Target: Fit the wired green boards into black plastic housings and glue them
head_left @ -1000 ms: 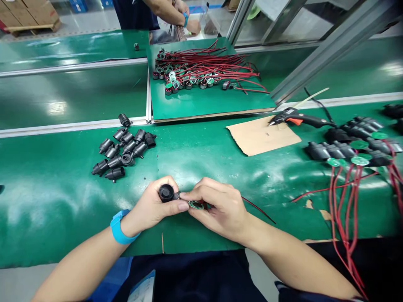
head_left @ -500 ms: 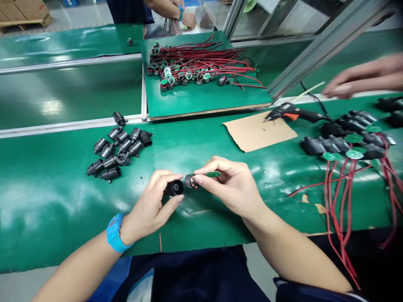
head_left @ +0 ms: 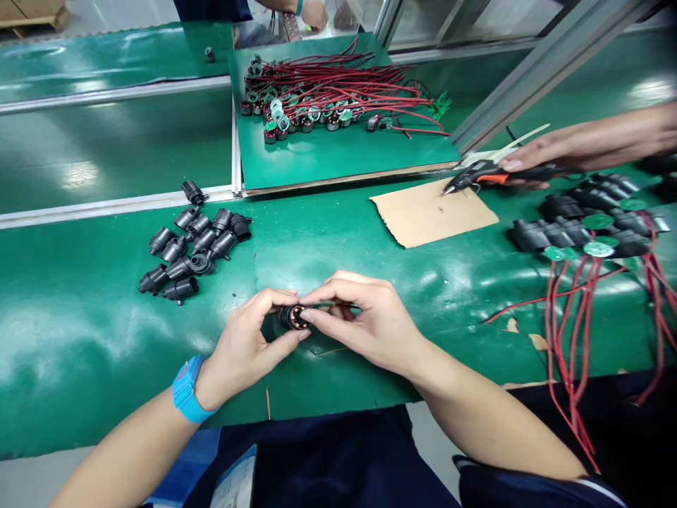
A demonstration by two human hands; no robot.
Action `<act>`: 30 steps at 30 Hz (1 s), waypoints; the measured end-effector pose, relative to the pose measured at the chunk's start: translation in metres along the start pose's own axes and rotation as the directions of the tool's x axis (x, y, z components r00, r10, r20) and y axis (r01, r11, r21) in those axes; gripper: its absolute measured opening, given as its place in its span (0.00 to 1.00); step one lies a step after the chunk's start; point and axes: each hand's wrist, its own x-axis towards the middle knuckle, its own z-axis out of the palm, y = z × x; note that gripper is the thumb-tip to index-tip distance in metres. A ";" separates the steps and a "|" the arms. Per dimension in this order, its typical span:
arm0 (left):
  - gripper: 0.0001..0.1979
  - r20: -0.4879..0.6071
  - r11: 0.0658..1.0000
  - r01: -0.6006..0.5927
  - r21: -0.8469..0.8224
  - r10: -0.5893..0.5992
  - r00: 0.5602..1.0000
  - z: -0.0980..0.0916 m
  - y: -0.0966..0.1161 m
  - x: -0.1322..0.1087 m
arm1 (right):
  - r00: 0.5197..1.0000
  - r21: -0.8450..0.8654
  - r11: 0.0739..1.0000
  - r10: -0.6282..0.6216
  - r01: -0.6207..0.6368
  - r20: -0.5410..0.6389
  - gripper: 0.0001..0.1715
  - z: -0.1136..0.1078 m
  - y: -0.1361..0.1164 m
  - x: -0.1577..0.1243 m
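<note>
Near the front of the green bench, my left hand (head_left: 244, 340) grips a black plastic housing (head_left: 284, 319) between thumb and fingers, its round mouth turned to the right. Copper windings of a small motor stator (head_left: 296, 321) show inside that mouth. My right hand (head_left: 376, 323) pinches at the stator with thumb and forefinger, touching the housing's rim. The stator's far side and anything under my right fingers are hidden. To the left lies a loose group of similar black housings (head_left: 204, 243).
Behind, a green board (head_left: 317, 159) bears several wound stators with red wires (head_left: 364, 92). A co-worker's hand (head_left: 555, 152) holds a glue gun (head_left: 481, 173) over a cardboard piece (head_left: 423, 219). At right stand black housings (head_left: 529, 236) with red wires (head_left: 587, 310) hanging off the front edge.
My right hand has moved left, bringing the stator from beside the housing into its mouth. The co-worker's hand has come down onto the glue gun.
</note>
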 end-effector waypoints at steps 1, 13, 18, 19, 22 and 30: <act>0.15 0.005 1.000 0.019 -0.023 -0.019 1.000 -0.001 -0.001 0.000 | 0.999 0.007 1.000 0.026 -0.026 0.026 0.08 -0.006 0.000 0.001; 0.15 0.075 0.988 0.098 -0.117 -0.090 0.993 0.000 -0.004 0.003 | 0.994 -0.040 0.998 -0.051 0.055 0.094 0.09 -0.012 0.001 0.003; 0.15 0.087 0.971 0.131 -0.202 -0.115 0.990 0.000 -0.004 0.002 | 0.987 -0.101 0.988 -0.102 0.114 0.125 0.10 -0.015 0.003 0.003; 0.15 0.071 0.965 0.131 -0.227 -0.118 0.991 -0.001 -0.005 0.002 | 0.985 -0.114 0.988 -0.091 0.108 0.145 0.10 -0.018 0.003 0.003; 0.17 0.001 0.976 0.102 -0.192 -0.104 0.995 -0.003 -0.008 0.000 | 0.976 -0.130 0.989 -0.047 0.076 0.210 0.14 -0.026 0.003 0.002; 0.13 0.105 0.957 -0.164 0.238 0.143 0.984 -0.002 -0.022 0.011 | 0.899 0.152 0.949 0.197 -0.275 0.391 0.20 -0.018 0.018 0.008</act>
